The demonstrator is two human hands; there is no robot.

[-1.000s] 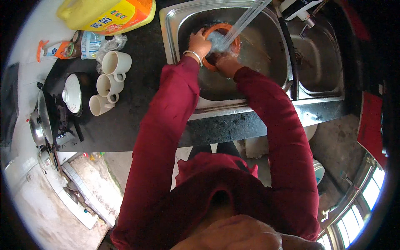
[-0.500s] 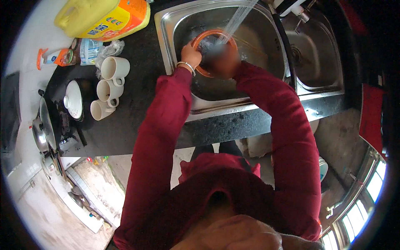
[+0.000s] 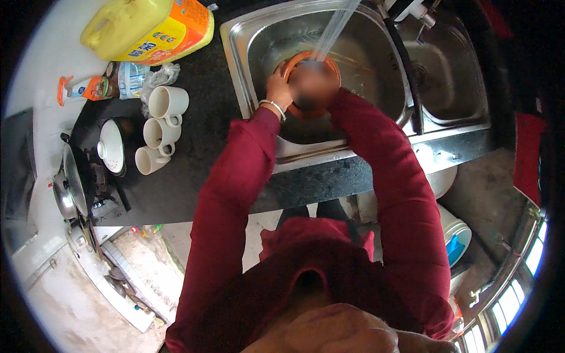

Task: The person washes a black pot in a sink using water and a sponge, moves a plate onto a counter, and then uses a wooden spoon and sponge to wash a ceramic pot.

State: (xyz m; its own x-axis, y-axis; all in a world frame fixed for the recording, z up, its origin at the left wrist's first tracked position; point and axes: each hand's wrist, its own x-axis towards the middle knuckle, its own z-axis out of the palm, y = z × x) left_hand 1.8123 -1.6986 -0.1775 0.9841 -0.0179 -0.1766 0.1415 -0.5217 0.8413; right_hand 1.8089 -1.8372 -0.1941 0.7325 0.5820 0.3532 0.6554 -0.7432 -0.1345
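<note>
In the head view, the person's left grip [image 3: 279, 93] is closed around the left side of an orange-brown bowl [image 3: 311, 113], and a pale bracelet [image 3: 273, 110] circles the wrist above a dark red sleeve [image 3: 235, 156]. The right grip [image 3: 318, 88] reaches to the bowl from the lower right; a blur covers it and most of the bowl's inside, so whether it is clenched, loose or grasping something I cannot tell. The bowl is inside the larger, left-hand basin [image 3: 362, 67] of a steel sink, toward that basin's left side. A stream of water [image 3: 336, 29] slants down from the top edge to the bowl's upper rim. A dark bar [image 3: 406, 65] runs between this basin and the smaller right-hand basin [image 3: 456, 94], with a faucet [image 3: 422, 16] near its upper end.

Left of the sink, on the dark surface [image 3: 188, 182], three cream mugs [image 3: 168, 102] form a close row, their handles toward the lower right. A clear plastic bag [image 3: 162, 76] lies just above them. Beyond are a yellow jug [image 3: 126, 29], a spray bottle with an orange nozzle [image 3: 88, 88], and a dark pot with a white lid [image 3: 110, 144].
</note>
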